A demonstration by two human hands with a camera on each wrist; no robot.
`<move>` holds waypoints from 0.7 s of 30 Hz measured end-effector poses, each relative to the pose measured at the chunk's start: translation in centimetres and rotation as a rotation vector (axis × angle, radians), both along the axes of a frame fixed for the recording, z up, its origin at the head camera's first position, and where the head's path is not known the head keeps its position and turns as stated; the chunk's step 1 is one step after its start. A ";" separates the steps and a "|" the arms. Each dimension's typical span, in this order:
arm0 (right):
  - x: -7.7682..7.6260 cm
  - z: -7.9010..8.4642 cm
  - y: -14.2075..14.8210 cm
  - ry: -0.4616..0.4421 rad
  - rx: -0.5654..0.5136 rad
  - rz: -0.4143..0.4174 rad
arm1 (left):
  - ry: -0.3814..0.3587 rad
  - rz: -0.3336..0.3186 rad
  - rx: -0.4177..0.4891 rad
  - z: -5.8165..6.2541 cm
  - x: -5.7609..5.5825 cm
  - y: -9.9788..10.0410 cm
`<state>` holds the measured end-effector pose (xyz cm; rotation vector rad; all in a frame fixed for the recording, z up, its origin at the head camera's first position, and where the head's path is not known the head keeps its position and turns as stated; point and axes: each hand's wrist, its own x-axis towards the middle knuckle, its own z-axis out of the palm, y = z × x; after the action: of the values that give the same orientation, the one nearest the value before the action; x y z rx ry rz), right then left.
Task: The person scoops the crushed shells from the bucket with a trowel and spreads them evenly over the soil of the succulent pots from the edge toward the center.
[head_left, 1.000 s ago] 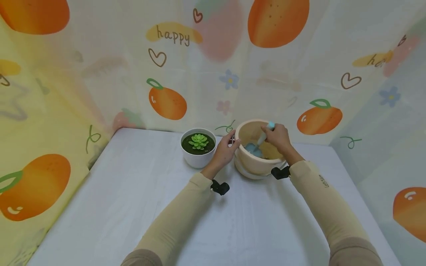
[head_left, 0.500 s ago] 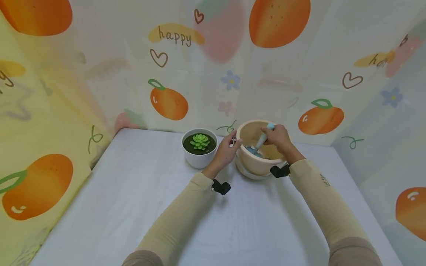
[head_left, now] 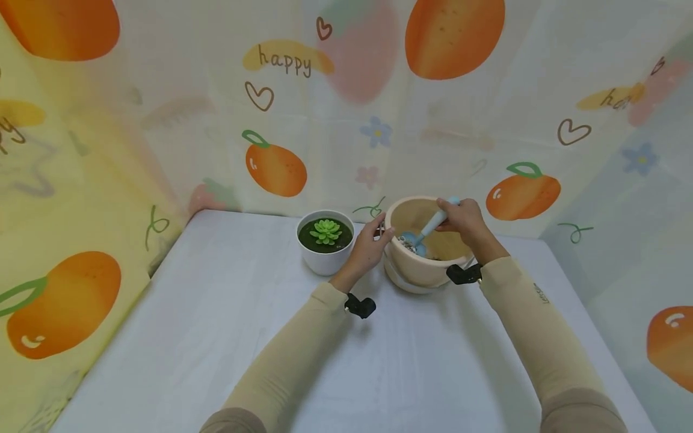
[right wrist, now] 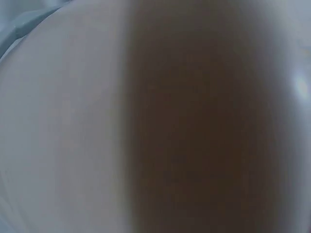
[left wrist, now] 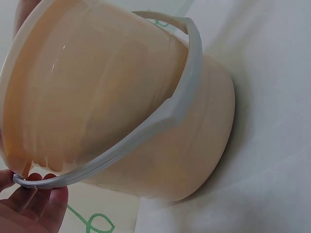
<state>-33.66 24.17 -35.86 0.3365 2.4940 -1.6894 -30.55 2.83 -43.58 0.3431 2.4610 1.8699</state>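
A peach-coloured plastic bucket [head_left: 422,273] stands on the table in the head view, its pale grey handle [left wrist: 187,82] hanging down the near side in the left wrist view. My left hand [head_left: 365,249] grips the bucket's left side, the thumb at the rim and the fingertips under the handle's end. With my right hand [head_left: 464,221] I hold a small blue toy shovel [head_left: 432,225] by its pale handle, tilted down into the bucket. Small grey and white pebbles [head_left: 405,243] lie at the shovel's blade. The right wrist view is mostly blurred bucket wall [right wrist: 63,116].
Left of the bucket, close to my left hand, is a white pot [head_left: 325,263] with dark soil and a green succulent [head_left: 326,231]. A white cloth covers the table [head_left: 379,361]. Fruit-printed curtain [head_left: 335,144] rises behind the table and at both sides.
My right hand has moved a little to the right and the shovel's handle now leans lower. Pebbles show at the blade. My left hand keeps its hold on the bucket.
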 end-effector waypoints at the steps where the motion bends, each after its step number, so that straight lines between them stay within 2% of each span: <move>1: 0.0 0.1 0.0 -0.005 -0.011 0.004 | 0.001 0.003 0.002 0.0 0.0 0.0; 13: -0.2 0.9 1.4 -0.051 -0.203 0.000 | 0.011 0.004 0.021 0.3 -0.3 0.0; 21: 0.0 1.2 2.1 -0.102 -0.328 -0.002 | -0.009 0.009 0.008 0.4 0.0 0.0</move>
<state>-33.66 26.26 -34.64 0.3788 2.0989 -1.9850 -30.55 2.81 -43.15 0.3237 2.4536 1.8808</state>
